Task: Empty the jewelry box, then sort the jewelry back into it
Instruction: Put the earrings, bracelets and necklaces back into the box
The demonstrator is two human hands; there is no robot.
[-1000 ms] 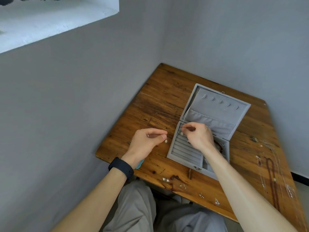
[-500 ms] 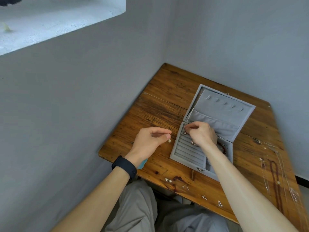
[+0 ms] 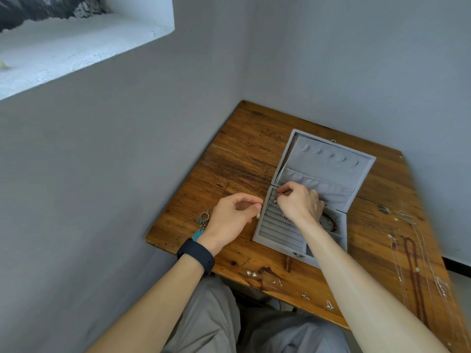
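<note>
An open grey jewelry box [image 3: 276,231] lies on the wooden table [image 3: 244,154], its lid [image 3: 328,161] tilted back. My right hand [image 3: 299,203] hovers over the far end of the ring rolls, thumb and forefinger pinched on a small pearl earring [image 3: 275,200]. Just left of the box, my left hand [image 3: 233,216] pinches another pearl earring [image 3: 258,215]. A red bead bracelet [image 3: 331,221] sits in the box's right compartment, partly hidden by my right hand.
A teal feather earring [image 3: 202,221] lies by my left wrist. Small studs [image 3: 251,273] and pins [image 3: 305,296] dot the near table edge. Thin chains [image 3: 395,253] and a red bead necklace [image 3: 414,271] stretch along the right side. Grey walls meet behind the table.
The view has shifted slightly. My right hand has edged toward the far left corner of the ring rolls. My left hand stays beside the box with its earring.
</note>
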